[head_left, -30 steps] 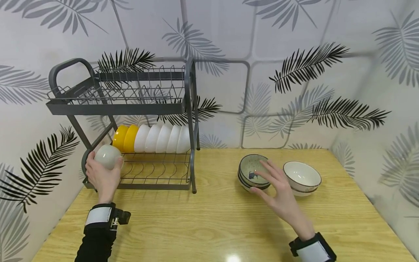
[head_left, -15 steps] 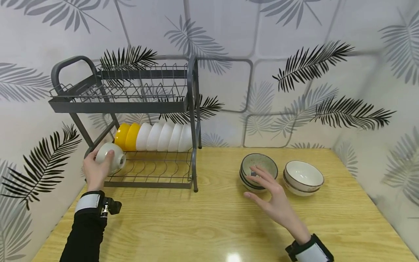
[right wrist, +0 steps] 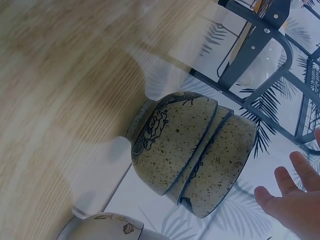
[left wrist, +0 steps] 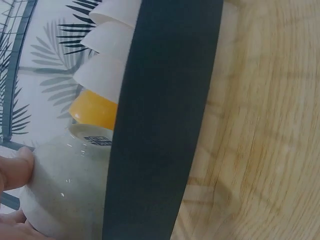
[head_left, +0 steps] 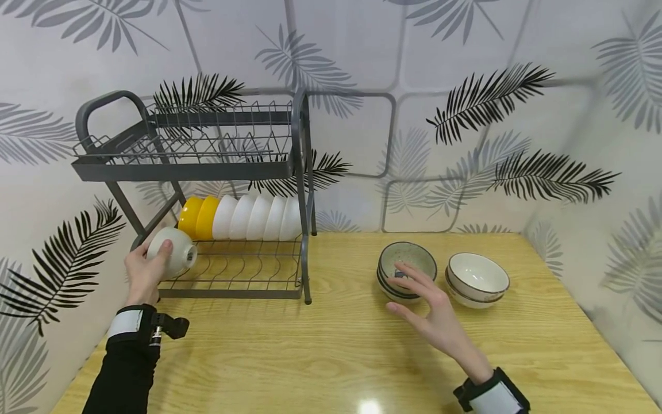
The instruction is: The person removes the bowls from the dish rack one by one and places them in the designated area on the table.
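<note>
My left hand (head_left: 143, 275) grips a pale grey-green bowl (head_left: 173, 253) at the left end of the rack's lower tier. This bowl is tipped on its side, its foot turned to the right. In the left wrist view the thumb (left wrist: 19, 169) lies against the bowl's wall, and a dark mark shows on the base. My right hand (head_left: 439, 322) hovers, fingers spread, beside and partly over a stack of speckled bowls (head_left: 414, 259), holding nothing. The right wrist view shows the fingertips apart from the stacked bowls (right wrist: 215, 160), which have blue patterns.
The dark two-tier dish rack (head_left: 186, 171) stands at the left. Yellow bowls (head_left: 190, 218) and several white bowls (head_left: 240, 218) line its lower tier's back row. Right of the speckled stack sit cream bowls (head_left: 478, 276) with brown rims. A patterned wall (head_left: 351, 138) backs the wooden table (head_left: 310, 356).
The left hand has moved slightly left and down, turning the bowl so its foot now faces right. The right hand has drawn back a little from the speckled stack.
</note>
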`<act>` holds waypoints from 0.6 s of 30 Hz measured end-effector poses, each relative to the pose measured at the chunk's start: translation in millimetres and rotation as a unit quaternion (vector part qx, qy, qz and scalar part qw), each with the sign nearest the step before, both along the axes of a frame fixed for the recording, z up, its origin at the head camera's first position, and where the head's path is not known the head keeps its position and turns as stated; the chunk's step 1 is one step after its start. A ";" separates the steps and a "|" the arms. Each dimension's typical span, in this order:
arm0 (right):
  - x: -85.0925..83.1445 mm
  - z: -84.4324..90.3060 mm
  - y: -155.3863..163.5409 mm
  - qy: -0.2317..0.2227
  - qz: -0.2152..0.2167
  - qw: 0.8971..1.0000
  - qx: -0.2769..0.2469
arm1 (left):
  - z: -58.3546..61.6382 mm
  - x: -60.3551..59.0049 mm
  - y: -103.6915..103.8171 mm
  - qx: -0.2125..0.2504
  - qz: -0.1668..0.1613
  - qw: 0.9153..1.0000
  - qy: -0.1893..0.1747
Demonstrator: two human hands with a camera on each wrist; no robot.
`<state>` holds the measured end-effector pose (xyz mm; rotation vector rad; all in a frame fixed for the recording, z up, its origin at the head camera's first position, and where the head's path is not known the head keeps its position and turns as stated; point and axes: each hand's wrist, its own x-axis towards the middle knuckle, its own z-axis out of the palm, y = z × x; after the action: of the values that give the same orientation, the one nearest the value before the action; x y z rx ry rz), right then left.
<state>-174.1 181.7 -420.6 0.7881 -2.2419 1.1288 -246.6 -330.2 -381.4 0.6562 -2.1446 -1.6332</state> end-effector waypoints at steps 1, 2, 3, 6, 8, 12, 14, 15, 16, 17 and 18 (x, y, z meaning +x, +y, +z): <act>0.1 0.2 0.5 -0.001 -0.001 1.000 0.001 | 0.4 1.0 -0.4 0.012 -0.001 1.000 0.002; 0.2 0.4 0.9 -0.002 -0.002 1.000 0.002 | 0.5 2.0 -0.9 0.023 -0.002 1.000 0.004; 0.2 0.6 1.2 -0.004 -0.004 1.000 0.004 | 0.6 3.2 -0.8 0.031 -0.002 1.000 0.007; 0.3 1.4 1.1 -0.012 -0.006 1.000 0.004 | 0.7 7.3 0.4 0.043 0.000 0.999 0.018; 0.5 2.0 0.9 -0.017 -0.005 1.000 0.001 | 0.2 10.2 2.8 0.044 0.005 0.999 0.032; 0.8 2.9 0.3 -0.025 0.000 1.000 -0.010 | 1.0 16.7 9.8 0.034 0.000 0.997 0.069; 1.0 3.1 0.2 -0.027 0.001 0.999 -0.017 | 2.7 20.3 15.7 0.018 -0.009 0.996 0.088; 1.0 3.0 0.2 -0.028 0.001 0.999 -0.019 | 3.9 22.0 19.1 0.014 -0.015 0.995 0.098; 1.0 2.9 0.2 -0.029 0.001 0.999 -0.021 | 5.1 23.7 22.8 0.005 -0.021 0.994 0.106; 1.0 2.9 0.2 -0.031 0.001 0.999 -0.023 | 6.3 25.2 26.4 -0.004 -0.026 0.993 0.114; 0.9 2.9 0.2 -0.033 0.001 0.999 -0.025 | 7.6 26.6 30.3 -0.008 -0.032 0.992 0.123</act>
<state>-173.2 182.0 -417.7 0.7436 -2.2585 1.2241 -220.0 -299.9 -373.8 0.3636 -2.0168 -1.6326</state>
